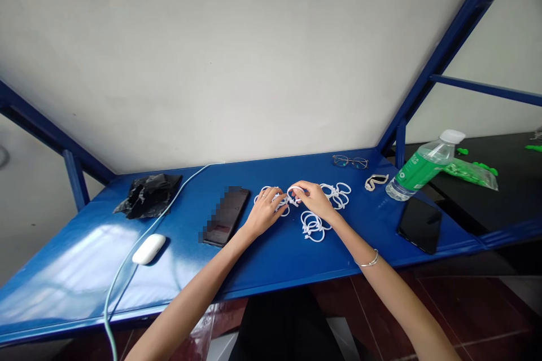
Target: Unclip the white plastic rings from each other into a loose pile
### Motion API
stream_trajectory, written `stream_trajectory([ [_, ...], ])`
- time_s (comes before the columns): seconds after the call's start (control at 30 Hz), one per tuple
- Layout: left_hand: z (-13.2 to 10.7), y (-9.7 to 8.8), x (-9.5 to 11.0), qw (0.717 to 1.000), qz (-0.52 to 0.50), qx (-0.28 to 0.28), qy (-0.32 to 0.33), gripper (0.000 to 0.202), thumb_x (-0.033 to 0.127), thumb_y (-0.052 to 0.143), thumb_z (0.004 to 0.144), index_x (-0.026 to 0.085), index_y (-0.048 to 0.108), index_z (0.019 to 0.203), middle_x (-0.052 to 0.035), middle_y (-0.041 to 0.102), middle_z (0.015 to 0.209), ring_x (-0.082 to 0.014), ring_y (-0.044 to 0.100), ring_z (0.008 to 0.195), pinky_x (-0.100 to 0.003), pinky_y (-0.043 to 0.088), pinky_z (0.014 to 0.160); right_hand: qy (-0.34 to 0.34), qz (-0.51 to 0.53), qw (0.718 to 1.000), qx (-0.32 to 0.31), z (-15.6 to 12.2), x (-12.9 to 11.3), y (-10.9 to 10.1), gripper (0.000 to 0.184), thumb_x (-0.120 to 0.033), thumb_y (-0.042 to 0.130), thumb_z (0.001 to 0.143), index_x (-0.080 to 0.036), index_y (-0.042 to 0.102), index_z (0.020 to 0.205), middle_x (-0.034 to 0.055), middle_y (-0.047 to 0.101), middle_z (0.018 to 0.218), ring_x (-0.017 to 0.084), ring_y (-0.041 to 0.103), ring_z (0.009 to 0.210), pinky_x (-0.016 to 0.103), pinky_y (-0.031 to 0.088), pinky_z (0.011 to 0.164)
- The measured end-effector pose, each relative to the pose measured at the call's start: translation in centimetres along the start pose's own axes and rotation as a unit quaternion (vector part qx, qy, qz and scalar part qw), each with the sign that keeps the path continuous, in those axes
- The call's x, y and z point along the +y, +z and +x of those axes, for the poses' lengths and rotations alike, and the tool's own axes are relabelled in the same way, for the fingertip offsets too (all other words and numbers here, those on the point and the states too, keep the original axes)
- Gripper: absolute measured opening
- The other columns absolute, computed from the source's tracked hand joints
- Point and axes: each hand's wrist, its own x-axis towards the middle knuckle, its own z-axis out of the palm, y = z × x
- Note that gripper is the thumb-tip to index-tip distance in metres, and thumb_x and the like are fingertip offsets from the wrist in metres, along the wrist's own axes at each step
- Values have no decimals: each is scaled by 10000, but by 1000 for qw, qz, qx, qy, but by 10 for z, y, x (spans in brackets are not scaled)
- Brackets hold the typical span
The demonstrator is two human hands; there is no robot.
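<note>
Both my hands meet over the middle of a blue table (pixel 84 271). My left hand (pixel 266 211) and my right hand (pixel 312 198) are closed on the same white looped cable tie (pixel 293 190), pinching it between the fingertips. More white cable tie loops lie around them: a bunch (pixel 314 225) just in front of my right hand, another bunch (pixel 339 193) behind it, and some under my left hand (pixel 265 192). A silver bracelet sits on my right wrist.
A dark phone (pixel 225 215) lies left of my hands, a second phone (pixel 420 224) at the right. Also on the table: white mouse-like device (pixel 148 249), pale green cable (pixel 127 259), black plastic bag (pixel 148 194), glasses (pixel 350 161), green-labelled bottle (pixel 423 166), small beige strap (pixel 376 181).
</note>
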Motion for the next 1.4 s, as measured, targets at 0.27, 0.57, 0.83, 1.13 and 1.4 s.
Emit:
stream_trajectory([
  [0.27, 3, -4, 3, 1000, -7, 1, 11, 190, 255, 432, 967, 182, 601, 1014, -98, 611, 1044, -231, 548, 1001, -363, 444, 817, 29, 124, 992, -28, -1, -4, 1, 274, -381, 500, 898, -181, 687, 888, 19, 620, 740, 147, 605, 704, 257, 531, 645],
  [0.57, 3, -5, 4, 1000, -18, 15, 8, 242, 223, 368, 987, 192, 601, 929, -77, 628, 1008, -208, 553, 983, -348, 427, 832, 55, 199, 978, -12, 1, -5, -1, 285, -428, 542, 871, -178, 676, 853, 22, 618, 735, 134, 600, 663, 243, 515, 621],
  [0.83, 5, -8, 6, 999, -19, 28, 2, 232, 185, 374, 980, 171, 573, 862, -70, 637, 945, -204, 563, 925, -346, 423, 822, 73, 254, 964, 16, 1, -4, 1, 227, -393, 575, 843, -190, 664, 889, 11, 619, 733, 131, 595, 653, 240, 504, 595],
  [1.13, 4, -8, 5, 1000, -2, 4, 4, 242, 144, 372, 966, 189, 577, 845, -60, 641, 918, -209, 561, 918, -353, 416, 821, 81, 317, 942, 76, 3, -1, 1, 225, -375, 555, 831, -202, 638, 949, 4, 603, 713, 126, 557, 611, 242, 469, 561],
  [1.4, 2, -3, 2, 1000, 10, 7, -5, 246, 163, 372, 972, 191, 582, 846, -60, 641, 894, -203, 565, 898, -346, 417, 806, 33, -3, 992, 119, 5, 8, -24, 257, -184, 411, 816, -192, 644, 923, 6, 603, 709, 142, 547, 614, 263, 435, 589],
])
